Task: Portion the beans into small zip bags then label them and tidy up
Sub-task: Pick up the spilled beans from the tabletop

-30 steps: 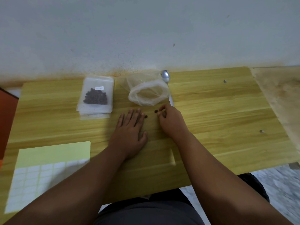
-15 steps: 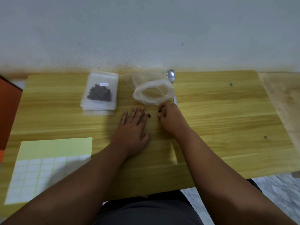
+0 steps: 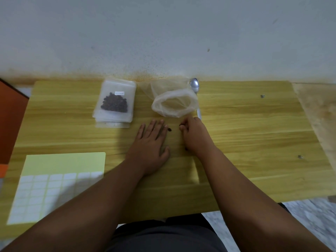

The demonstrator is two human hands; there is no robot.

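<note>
A single dark bean (image 3: 180, 125) is pinched at the tips of the curled fingers (image 3: 184, 122) of the right hand (image 3: 195, 137), which is set down near the middle of the desk (image 3: 254, 135). The left hand (image 3: 151, 142) is laid flat beside it, palm down, its fingers straight and slightly spread, gripping nothing. A second bean (image 3: 169, 129) is seen loose on the wood between the two hands, just beside the tip of the left forefinger. Just beyond the hands, toward the far edge, a clear plastic bag (image 3: 156, 106) is lying open, its mouth rolled back into a thick rim. A metal spoon (image 3: 195, 85) is placed along the bag's right side, bowl toward the far edge, its handle partly hidden by the bag. Further left along the far edge, a stack of small zip bags (image 3: 116, 117) is piled; the top one is filled with dark beans and marked with a small white label (image 3: 119, 92). A sheet of labels (image 3: 54, 179) is laid at the near-left corner, partly hidden behind the left forearm.
</note>
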